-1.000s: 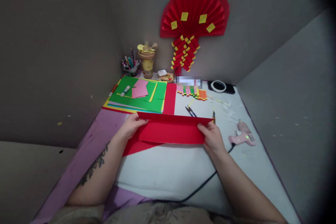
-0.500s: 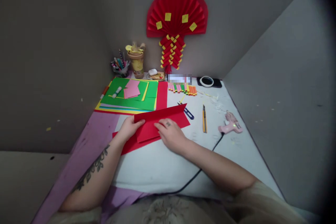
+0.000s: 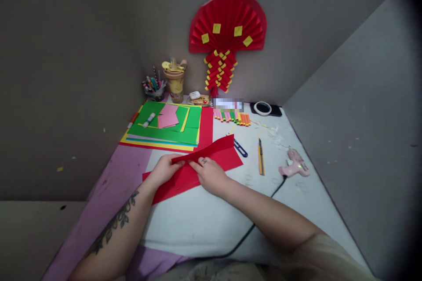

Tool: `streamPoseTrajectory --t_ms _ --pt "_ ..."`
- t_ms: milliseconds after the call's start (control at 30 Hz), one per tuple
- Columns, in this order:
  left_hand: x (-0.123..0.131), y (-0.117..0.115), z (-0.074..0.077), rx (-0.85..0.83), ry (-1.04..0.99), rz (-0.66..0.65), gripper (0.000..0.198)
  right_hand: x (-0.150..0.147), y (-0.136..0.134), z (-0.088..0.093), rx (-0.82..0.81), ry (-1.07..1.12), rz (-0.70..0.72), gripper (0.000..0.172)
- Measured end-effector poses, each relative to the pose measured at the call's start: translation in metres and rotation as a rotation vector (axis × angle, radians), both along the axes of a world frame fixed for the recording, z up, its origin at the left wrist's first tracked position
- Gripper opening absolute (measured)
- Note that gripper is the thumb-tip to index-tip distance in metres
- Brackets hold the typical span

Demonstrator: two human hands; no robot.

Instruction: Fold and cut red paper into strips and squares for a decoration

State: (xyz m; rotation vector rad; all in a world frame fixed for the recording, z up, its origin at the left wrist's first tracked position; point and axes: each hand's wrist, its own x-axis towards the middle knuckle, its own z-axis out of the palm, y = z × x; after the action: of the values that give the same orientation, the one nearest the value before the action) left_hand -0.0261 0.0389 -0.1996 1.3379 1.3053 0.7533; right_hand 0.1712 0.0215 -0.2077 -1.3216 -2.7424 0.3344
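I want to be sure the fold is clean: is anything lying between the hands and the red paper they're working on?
Nothing visible. Both the left hand and right hand rest directly on the folded red paper sheet; the blue-handled scissors lie at its right edge, clear of both hands.

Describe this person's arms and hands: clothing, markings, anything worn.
Both forearms are bare, with no gloves or watch. The left forearm carries a dark leafy vine tattoo running toward the left hand. The right hand has a small dark mark on one finger, ring or tattoo, too small to tell. A pale beige sleeve covers the right upper arm.
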Motion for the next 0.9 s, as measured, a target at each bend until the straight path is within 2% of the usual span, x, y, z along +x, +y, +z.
streamPoseTrajectory --t_ms 367,567,733,900 --pt "-0.005 0.004 -0.01 0.023 0.011 0.006 0.024 0.009 0.002 0.007 -0.044 -0.053 -0.059 0.05" --pt "-0.002 0.0 -0.002 -0.077 -0.012 0.007 0.026 0.022 0.003 0.004 -0.057 -0.083 -0.111 0.051" --pt "0.0 -0.002 0.008 -0.091 -0.03 0.011 0.023 0.01 0.0 0.006 -0.034 -0.134 -0.037 0.056" --pt "0.0 -0.001 0.009 -0.068 -0.003 -0.003 0.027 0.004 0.0 0.008 -0.046 -0.135 -0.049 0.054"
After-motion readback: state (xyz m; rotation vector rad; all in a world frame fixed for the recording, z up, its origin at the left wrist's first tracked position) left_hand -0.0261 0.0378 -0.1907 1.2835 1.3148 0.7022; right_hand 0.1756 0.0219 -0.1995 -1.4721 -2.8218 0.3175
